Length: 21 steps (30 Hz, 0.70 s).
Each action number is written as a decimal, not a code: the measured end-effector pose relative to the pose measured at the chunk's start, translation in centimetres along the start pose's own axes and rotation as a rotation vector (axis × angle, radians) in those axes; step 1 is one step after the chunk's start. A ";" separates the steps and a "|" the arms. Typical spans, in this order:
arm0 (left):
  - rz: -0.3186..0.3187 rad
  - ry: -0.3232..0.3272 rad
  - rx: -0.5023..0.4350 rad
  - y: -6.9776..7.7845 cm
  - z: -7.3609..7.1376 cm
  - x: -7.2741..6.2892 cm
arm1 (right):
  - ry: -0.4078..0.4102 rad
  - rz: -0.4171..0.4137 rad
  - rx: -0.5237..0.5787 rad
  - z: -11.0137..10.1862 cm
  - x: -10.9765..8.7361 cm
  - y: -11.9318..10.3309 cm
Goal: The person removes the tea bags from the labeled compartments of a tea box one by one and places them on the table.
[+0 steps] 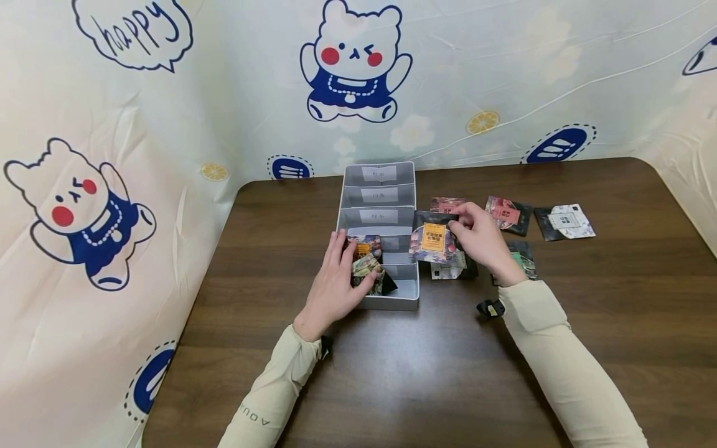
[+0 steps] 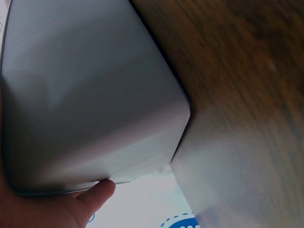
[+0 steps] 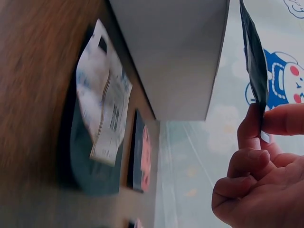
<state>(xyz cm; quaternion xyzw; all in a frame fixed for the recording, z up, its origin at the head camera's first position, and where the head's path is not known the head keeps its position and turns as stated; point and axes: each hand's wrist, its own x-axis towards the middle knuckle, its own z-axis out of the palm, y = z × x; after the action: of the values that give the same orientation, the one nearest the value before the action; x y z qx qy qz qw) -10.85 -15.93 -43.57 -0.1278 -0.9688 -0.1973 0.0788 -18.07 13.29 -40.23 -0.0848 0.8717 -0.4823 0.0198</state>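
Observation:
My right hand [image 1: 480, 239] pinches a dark tea sachet with a yellow label [image 1: 434, 239] by its right edge, above the right rim of a grey divided box [image 1: 392, 303]. Edge-on in the right wrist view, that sachet [image 3: 256, 61] sits between thumb and fingers. At the box's left side rests my left hand [image 1: 330, 283], its fingers fairly straight along the rim and its thumb over the front compartment. Beside that thumb lies a green-patterned sachet [image 1: 366, 266]; behind it is an orange-labelled sachet [image 1: 366, 247]. The left wrist view shows mostly the box's grey outer wall [image 2: 95, 85].
Right of the box lie several sachets: a red one [image 1: 446, 204], a red-labelled one [image 1: 506, 213], a white-labelled one [image 1: 566, 221], a green-labelled one [image 1: 524, 257] partly behind my right hand, and another white-labelled one [image 1: 448, 269] under the held sachet. Paper labels mark the rear compartments. A patterned cloth [image 1: 252, 112] hangs behind.

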 end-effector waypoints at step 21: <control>-0.014 -0.019 -0.019 0.1 -0.1 -0.1 | 0.035 0.073 -0.069 -5.7 -1.9 3.1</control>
<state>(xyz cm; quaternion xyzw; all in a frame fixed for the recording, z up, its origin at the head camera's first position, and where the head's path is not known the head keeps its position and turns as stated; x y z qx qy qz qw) -10.70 -15.91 -43.45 -0.1234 -0.9685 -0.2056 0.0669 -17.26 20.02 -39.90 -0.0451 0.8905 -0.4522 0.0193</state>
